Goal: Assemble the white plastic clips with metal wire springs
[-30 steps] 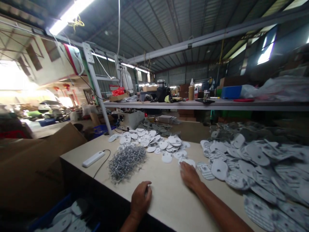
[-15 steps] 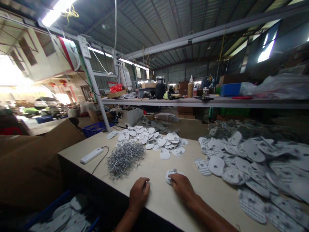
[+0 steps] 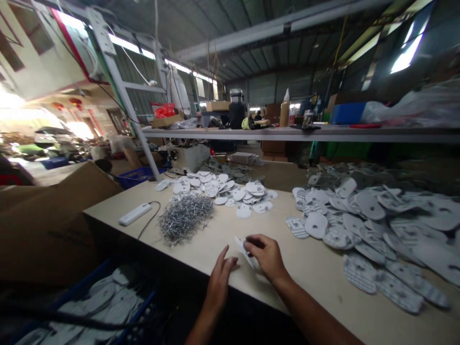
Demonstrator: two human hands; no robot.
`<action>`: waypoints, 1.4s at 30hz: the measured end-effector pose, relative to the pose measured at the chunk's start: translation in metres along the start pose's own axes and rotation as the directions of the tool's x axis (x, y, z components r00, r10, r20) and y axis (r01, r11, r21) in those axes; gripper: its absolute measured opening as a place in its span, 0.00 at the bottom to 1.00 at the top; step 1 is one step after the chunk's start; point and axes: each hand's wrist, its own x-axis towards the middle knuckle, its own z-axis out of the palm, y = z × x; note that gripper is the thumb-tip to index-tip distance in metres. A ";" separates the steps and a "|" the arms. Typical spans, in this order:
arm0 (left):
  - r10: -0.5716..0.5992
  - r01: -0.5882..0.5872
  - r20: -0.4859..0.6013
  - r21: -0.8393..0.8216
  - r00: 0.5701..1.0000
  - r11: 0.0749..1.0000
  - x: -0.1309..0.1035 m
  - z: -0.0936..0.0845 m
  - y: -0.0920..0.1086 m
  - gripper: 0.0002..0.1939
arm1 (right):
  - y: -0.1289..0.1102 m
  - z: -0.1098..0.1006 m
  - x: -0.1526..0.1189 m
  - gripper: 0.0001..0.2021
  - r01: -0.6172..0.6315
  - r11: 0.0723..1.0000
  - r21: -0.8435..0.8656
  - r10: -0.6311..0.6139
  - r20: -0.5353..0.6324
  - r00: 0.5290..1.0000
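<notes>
Between the thumb and fingers of my right hand (image 3: 266, 257) is a thin white oval pad (image 3: 243, 249), tilted up on its edge above the table's front. Close to its left side, my left hand (image 3: 220, 277) is open, thumb and fingers apart, holding nothing. Beyond my left hand lies a heap of small silvery metal pins (image 3: 185, 219); their exact kind is too small to tell. A scattered group of similar white pads (image 3: 219, 187) sits behind the heap. At the right, a large pile of grey-white pads with holes (image 3: 359, 230) covers the table.
A white power bank or strip with a cable (image 3: 135, 214) lies at the table's left. A blue crate of pads (image 3: 143, 306) stands low at left, near a big cardboard box (image 3: 61, 230). A shelf (image 3: 215, 134) with bottles and boxes spans the back.
My right hand has lifted the pad off the table and tilted it upright. My left hand has come nearer with its fingers spreading. The camera view has shifted slightly.
</notes>
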 end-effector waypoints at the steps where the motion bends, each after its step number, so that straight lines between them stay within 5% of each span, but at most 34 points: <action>1: -0.027 0.028 0.016 -0.093 1.000 0.995 -0.006 0.005 0.004 0.47 | -0.005 0.002 -0.006 0.23 -0.024 0.999 0.033 0.023 0.010 1.000; 5: -0.159 0.178 0.081 -0.414 0.984 0.892 -0.021 0.027 0.016 0.44 | -0.018 0.015 -0.033 0.17 -0.050 0.998 0.044 0.045 0.107 0.993; 9: -0.240 0.167 -0.025 -0.650 0.970 0.741 -0.025 0.043 0.021 0.36 | -0.019 0.027 -0.059 0.14 -0.019 1.000 -0.011 0.021 0.229 0.973; 12: -0.319 0.180 -0.058 -0.726 0.946 0.664 -0.027 0.038 0.022 0.34 | -0.014 0.011 -0.055 0.20 0.003 0.997 -0.079 0.023 0.333 0.943; 14: -0.340 0.209 -0.025 -0.745 0.940 0.633 -0.031 0.028 0.022 0.33 | -0.007 -0.017 -0.033 0.21 0.115 0.956 -0.272 -0.044 0.253 0.966; 17: -0.331 0.284 0.085 -0.732 0.940 0.619 -0.046 0.012 0.020 0.29 | 0.010 -0.076 0.018 0.22 0.337 0.655 -0.677 -0.271 0.205 0.940; 21: -0.340 0.379 0.206 -0.709 0.918 0.595 -0.066 0.005 0.011 0.28 | 0.044 -0.149 0.071 0.27 0.213 0.218 -0.952 -0.265 0.153 0.952; 26: -0.310 0.417 0.284 -0.698 0.907 0.581 -0.079 0.002 0.004 0.28 | 0.083 -0.181 0.072 0.25 0.268 0.069 -0.961 -0.198 0.250 0.948; 36: -0.332 0.465 0.328 -0.677 0.884 0.571 -0.087 -0.013 0.010 0.30 | 0.066 -0.172 0.025 0.26 0.323 0.143 -0.935 -0.194 0.294 0.936; 39: -0.320 0.469 0.342 -0.668 0.883 0.579 -0.086 -0.012 0.008 0.30 | 0.049 -0.162 0.022 0.26 0.263 0.346 -0.901 -0.236 0.187 0.953; 42: -0.316 0.471 0.349 -0.658 0.882 0.588 -0.085 -0.012 0.006 0.31 | 0.033 -0.152 0.029 0.26 0.070 0.699 -0.712 -0.155 -0.055 0.986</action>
